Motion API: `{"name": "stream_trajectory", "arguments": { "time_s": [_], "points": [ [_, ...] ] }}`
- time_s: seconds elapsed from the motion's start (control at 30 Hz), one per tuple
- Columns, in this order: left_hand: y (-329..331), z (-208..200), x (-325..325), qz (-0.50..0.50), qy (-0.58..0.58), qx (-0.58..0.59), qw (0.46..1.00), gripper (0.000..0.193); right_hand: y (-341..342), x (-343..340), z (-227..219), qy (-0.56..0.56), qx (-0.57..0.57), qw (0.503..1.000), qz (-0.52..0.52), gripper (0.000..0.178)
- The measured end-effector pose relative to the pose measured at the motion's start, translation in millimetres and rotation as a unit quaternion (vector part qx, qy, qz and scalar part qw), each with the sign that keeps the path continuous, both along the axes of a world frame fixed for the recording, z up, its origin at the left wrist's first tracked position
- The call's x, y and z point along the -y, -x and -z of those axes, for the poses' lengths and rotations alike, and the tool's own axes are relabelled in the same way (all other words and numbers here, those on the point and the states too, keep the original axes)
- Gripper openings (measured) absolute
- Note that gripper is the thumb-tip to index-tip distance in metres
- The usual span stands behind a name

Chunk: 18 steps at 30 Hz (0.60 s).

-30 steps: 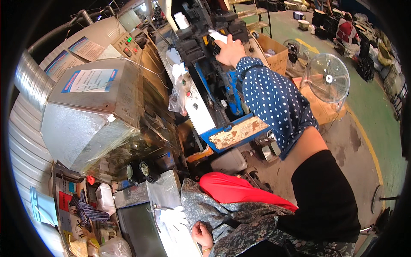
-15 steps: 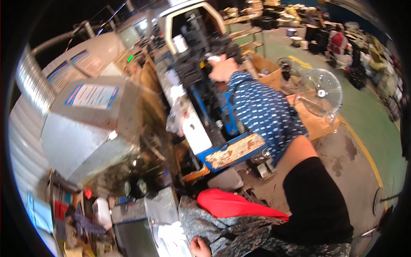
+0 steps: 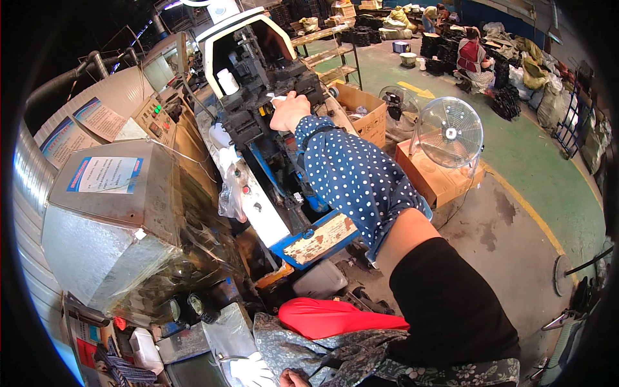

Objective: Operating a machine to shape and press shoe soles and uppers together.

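My right hand (image 3: 290, 111) reaches out over the dark, greasy top of a blue-framed machine (image 3: 242, 126). Its fingers are closed on a small white cloth-like piece (image 3: 277, 97), only partly visible. A polka-dot sleeve cover (image 3: 351, 168) covers that forearm. A white bottle (image 3: 227, 82) stands on the machine to the left of the hand. At the lower edge, my left hand (image 3: 293, 378) rests near my floral apron (image 3: 309, 342); its fingers look curled, and whatever may be in them is hidden.
A metal hood (image 3: 109, 213) stands left of the machine, behind it a control box (image 3: 155, 119) with green lights. On the right are an open carton (image 3: 364, 113) and a fan (image 3: 451, 132) on a cardboard box (image 3: 429, 177). Two people work among sacks farther off.
The whole scene has shifted left in the picture as my head turned, and it is sharper. My right hand stays at the same spot on the machine, with the white piece.
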<state>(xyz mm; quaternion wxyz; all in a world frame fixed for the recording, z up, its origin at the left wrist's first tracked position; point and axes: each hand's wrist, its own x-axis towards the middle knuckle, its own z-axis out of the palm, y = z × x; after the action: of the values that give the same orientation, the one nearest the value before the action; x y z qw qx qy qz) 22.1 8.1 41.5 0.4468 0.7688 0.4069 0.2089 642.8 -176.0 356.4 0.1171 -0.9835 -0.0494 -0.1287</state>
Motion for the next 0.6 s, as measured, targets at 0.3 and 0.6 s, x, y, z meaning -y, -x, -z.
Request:
{"name": "stream_trajectory", "arguments": {
  "time_s": [0.3,0.6],
  "points": [
    [12,39,-17,0.018,-0.043,0.036,0.998,0.029,1,3,-1,0.013,0.008,1.0,-0.016,0.051],
    [8,3,-2,0.02,-0.029,-0.009,0.999,0.035,17,8,3,-0.008,0.004,1.0,-0.012,0.054]
  ]
}}
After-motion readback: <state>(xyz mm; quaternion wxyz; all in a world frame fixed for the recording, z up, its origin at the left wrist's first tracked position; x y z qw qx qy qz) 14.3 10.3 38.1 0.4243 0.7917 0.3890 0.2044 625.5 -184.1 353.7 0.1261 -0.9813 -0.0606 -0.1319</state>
